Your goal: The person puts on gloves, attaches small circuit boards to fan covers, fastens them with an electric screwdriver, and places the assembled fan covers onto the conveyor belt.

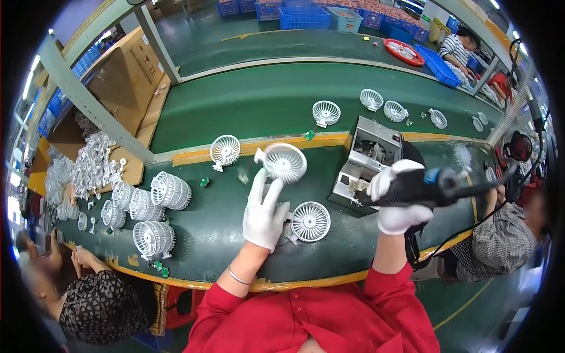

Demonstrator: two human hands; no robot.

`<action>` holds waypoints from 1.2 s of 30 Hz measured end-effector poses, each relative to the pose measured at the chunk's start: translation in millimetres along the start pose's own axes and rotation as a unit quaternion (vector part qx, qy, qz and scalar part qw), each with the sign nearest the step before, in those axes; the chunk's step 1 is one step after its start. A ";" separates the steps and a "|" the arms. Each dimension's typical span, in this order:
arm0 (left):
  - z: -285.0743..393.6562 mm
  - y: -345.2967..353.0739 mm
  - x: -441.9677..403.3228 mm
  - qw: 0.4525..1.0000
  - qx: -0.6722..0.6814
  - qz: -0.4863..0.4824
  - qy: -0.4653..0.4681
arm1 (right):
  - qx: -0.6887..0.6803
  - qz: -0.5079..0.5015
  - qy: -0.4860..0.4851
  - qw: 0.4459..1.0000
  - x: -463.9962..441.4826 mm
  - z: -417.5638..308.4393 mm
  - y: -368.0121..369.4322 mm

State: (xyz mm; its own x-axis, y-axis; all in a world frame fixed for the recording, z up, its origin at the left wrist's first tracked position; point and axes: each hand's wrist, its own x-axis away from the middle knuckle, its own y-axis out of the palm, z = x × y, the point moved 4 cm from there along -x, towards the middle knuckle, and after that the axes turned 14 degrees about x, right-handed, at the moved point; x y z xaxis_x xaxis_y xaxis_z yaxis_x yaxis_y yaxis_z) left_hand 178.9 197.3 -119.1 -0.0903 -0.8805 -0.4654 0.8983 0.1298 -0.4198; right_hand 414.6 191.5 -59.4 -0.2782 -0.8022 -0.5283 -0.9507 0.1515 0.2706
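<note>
My left hand (264, 215), in a white glove, grips the edge of a white fan grille (284, 163) with its fingertips. The grille is raised over the green workbench and slightly blurred. Just right of that hand's wrist, another white fan grille (310, 222) lies on the bench. My right hand (405, 217), also gloved, is wrapped around a black electric screwdriver (412, 187) with a cable at its rear. The tool's tip points left, by a metal screw-feeder box (368, 162), which partly hides behind the hand.
Stacks of fan grilles (154, 240) stand at the left, near a pile of small white parts (97, 162) in a cardboard box. More grilles (326, 113) lie on the green conveyor belt (247, 97). Small green circuit boards (204, 182) are scattered about. Other people sit at both sides.
</note>
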 end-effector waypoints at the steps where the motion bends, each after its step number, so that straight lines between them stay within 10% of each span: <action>1: 3.0 -0.1 -2.0 0.998 -0.001 0.027 0.049 | 0.001 0.008 0.028 1.000 0.2 9.3 -6.5; 5: -3.1 25.5 39.6 0.959 0.021 -0.277 -0.051 | 0.028 0.048 0.016 0.998 12.6 40.3 -12.5; 25: -2.7 36.0 56.2 0.946 -0.121 -0.294 0.061 | -0.215 -0.038 0.156 0.963 40.9 62.1 49.9; 31: -2.0 30.6 58.1 0.956 -0.108 -0.263 0.080 | 0.126 0.086 -0.207 0.967 -21.8 -13.0 14.5; 36: -5.5 37.7 61.7 0.967 -0.063 -0.246 0.031 | 0.385 0.149 -0.127 0.902 -40.4 -4.1 -12.8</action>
State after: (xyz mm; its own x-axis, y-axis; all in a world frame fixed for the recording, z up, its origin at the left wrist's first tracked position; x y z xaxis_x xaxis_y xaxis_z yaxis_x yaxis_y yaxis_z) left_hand 204.9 150.4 -167.9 -0.5220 -0.8216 -0.2291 0.6811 -0.2399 -0.6918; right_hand 438.5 219.6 -38.2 -0.4668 -0.5163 -0.7180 -0.6148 0.7730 -0.1562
